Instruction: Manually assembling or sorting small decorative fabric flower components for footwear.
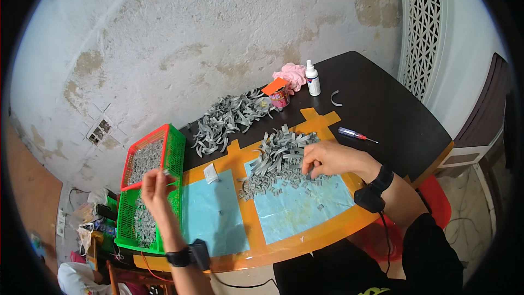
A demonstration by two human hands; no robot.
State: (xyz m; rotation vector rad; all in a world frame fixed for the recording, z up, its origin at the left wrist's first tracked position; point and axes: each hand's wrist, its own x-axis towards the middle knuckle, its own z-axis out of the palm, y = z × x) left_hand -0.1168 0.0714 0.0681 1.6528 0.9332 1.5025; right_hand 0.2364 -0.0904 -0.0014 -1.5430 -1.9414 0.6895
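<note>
My left hand (156, 188) is raised over the baskets at the left, its thumb and fingertips pinched on a small grey piece (166, 172). Below it, a green basket (124, 219) holds many more small grey pieces. My right hand (335, 158) rests at the right side of a heap of grey curved strips (275, 150) and short pieces. Its fingers are bent together, and whatever they hold is hidden. Loose short pieces (267, 186) spread along the heap's near side, over a light blue sheet (305, 218) taped to the table.
A red-rimmed basket (129, 155) of grey pieces sits behind. Farther back lie more grey strips (226, 123), a tin (280, 97), pink cloth (295, 75) and white spray bottle (313, 79). A screwdriver (355, 134) lies right; a white packet (210, 173) is on another blue sheet (210, 224).
</note>
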